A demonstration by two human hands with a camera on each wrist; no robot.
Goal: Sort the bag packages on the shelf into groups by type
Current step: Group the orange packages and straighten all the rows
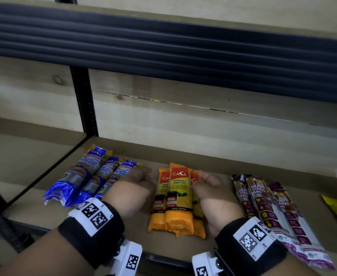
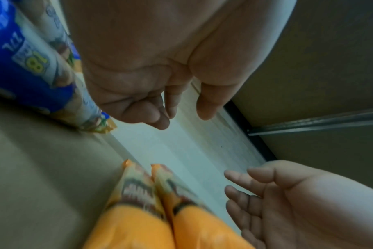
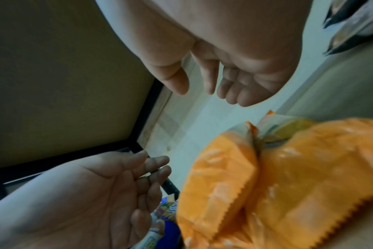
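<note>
My left hand [image 1: 132, 189] and right hand [image 1: 213, 193] flank the orange packs [image 1: 178, 198] on the shelf [image 1: 213, 164], palms open, holding nothing.

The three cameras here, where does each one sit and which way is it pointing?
Head: worn on the head, looking forward and down into the shelf; shows both wrists, left hand and right hand.
Left wrist: looks along the open left hand toward the shelf's back; right hand opposite.
Right wrist: looks along the open right hand; left hand opposite.
All three share the orange packages between the hands.
</note>
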